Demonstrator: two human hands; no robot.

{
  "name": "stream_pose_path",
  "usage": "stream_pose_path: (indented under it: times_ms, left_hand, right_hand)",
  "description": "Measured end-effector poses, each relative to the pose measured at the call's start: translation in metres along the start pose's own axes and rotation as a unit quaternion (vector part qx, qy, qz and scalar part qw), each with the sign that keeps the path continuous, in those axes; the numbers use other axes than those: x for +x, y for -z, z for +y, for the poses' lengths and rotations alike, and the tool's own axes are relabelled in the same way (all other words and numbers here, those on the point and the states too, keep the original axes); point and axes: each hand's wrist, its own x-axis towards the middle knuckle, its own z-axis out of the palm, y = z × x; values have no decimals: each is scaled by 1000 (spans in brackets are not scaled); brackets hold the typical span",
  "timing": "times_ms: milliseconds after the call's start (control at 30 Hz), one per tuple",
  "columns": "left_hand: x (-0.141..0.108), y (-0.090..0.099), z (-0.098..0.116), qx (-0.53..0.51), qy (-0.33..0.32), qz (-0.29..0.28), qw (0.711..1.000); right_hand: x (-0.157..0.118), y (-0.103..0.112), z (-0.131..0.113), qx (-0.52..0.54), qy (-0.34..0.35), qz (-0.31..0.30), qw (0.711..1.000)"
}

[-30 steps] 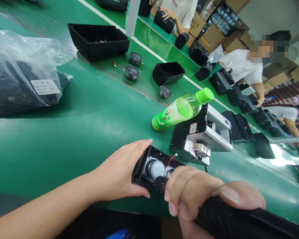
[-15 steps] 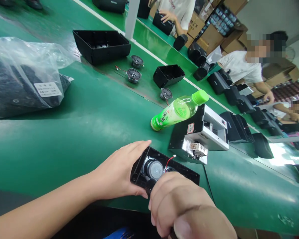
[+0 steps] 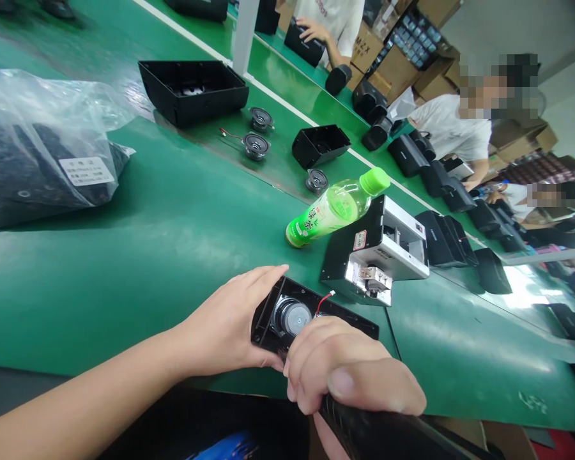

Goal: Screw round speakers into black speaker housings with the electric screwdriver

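Note:
My left hand grips the left end of a black speaker housing, with the thumb at the near side and the fingers along the far side. Inside the housing sits a round speaker driver, magnet facing up. A red wire with a white plug sticks up beside it. My right hand is closed round a thick black electric screwdriver, held over the housing's near side. The hand hides its tip and part of the housing.
A green tea bottle leans against a black and silver machine just beyond the housing. Loose speaker drivers and black shells lie farther off. A plastic bag is at left. Co-workers sit across the bench.
My right hand has tilted and shifted slightly, so the screwdriver's black body now shows below it. My left hand still holds the housing. The whole view has shifted a little.

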Motion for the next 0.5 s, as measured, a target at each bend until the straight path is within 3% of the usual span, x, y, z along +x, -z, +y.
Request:
stream_pose_path:
  times_ms: [300, 500]
  left_hand:
    - [0, -1, -3, 9, 6, 7, 1000]
    - [-4, -5, -11, 23, 11, 20, 999]
  right_hand:
    - [-3, 8, 5, 33, 21, 8, 999]
    - [15, 28, -4, 11, -46, -150, 988]
